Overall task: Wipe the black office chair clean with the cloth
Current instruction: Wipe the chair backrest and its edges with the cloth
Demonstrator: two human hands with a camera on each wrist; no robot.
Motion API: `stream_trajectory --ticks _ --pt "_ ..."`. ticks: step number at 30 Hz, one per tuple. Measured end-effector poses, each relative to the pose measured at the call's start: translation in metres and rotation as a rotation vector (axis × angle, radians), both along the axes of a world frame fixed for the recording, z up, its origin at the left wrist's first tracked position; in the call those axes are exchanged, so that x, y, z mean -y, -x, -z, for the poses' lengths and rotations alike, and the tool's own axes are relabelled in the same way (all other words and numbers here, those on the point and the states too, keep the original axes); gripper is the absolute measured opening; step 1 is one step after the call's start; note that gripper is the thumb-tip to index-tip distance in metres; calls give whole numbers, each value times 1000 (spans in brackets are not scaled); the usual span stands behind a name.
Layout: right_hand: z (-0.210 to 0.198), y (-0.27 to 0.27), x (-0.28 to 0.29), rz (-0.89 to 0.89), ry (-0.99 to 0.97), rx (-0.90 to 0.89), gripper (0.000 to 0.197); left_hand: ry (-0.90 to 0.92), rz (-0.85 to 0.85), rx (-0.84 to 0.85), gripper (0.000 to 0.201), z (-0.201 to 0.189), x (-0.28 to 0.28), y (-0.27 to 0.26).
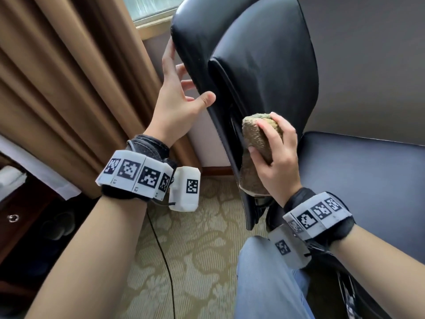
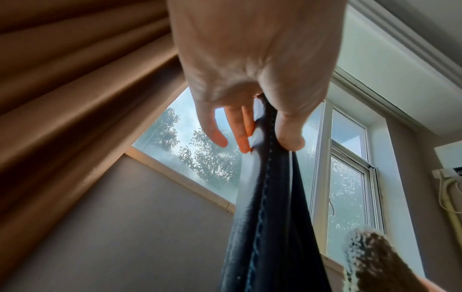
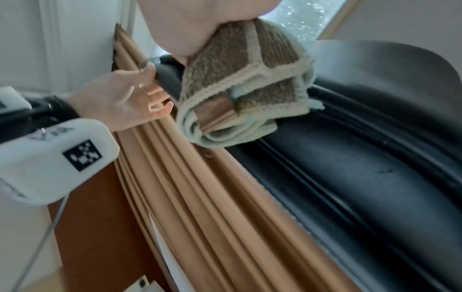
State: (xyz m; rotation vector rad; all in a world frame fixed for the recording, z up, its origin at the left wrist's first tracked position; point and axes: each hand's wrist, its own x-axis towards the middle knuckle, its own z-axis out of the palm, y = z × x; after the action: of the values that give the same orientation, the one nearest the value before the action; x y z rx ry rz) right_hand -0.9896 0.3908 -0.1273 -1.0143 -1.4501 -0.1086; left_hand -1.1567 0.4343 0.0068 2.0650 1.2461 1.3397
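Observation:
The black office chair stands side-on, its backrest [image 1: 264, 54] upright and its seat [image 1: 368, 180] at the right. My left hand [image 1: 188, 81] holds the backrest's side edge, fingers behind it and thumb in front. In the left wrist view that stitched edge [image 2: 270, 217] runs between thumb and fingers of the left hand [image 2: 265, 144]. My right hand [image 1: 269, 139] grips a folded brown cloth [image 1: 255, 132] and presses it against the backrest's lower side edge. The right wrist view shows the cloth [image 3: 245, 85], brown with pale green trim, lying on the black backrest [image 3: 362, 158].
A brown curtain [image 1: 69, 77] hangs just left of the chair, below a window [image 1: 147, 8]. Patterned carpet [image 1: 195, 249] lies underneath, crossed by a thin black cable [image 1: 161, 249]. My jeans-clad knee [image 1: 269, 284] is near the seat. A dark wooden cabinet [image 1: 18, 215] stands at far left.

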Motion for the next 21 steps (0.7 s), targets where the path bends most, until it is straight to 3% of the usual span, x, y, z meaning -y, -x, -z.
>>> stream_trajectory --ticks 5,8,11,14,18,21 --pt "-17 17 4 1 -8 -124 44 -22 -50 -8 93 -2 -3 -4" --pt "-23 38 -4 27 0 -30 44 -6 -41 0 93 -4 -7 -4" --pt "-10 50 -12 247 51 145 43 8 -38 -8 93 -5 -10 -3" --pt "-1 53 -18 357 29 177 40 5 -40 -30 92 -6 -14 0" --pt "2 54 -20 350 12 163 36 2 -31 -49 90 -5 -21 2" --pt "16 47 -16 227 8 137 31 0 -25 -51 90 -5 -24 2"
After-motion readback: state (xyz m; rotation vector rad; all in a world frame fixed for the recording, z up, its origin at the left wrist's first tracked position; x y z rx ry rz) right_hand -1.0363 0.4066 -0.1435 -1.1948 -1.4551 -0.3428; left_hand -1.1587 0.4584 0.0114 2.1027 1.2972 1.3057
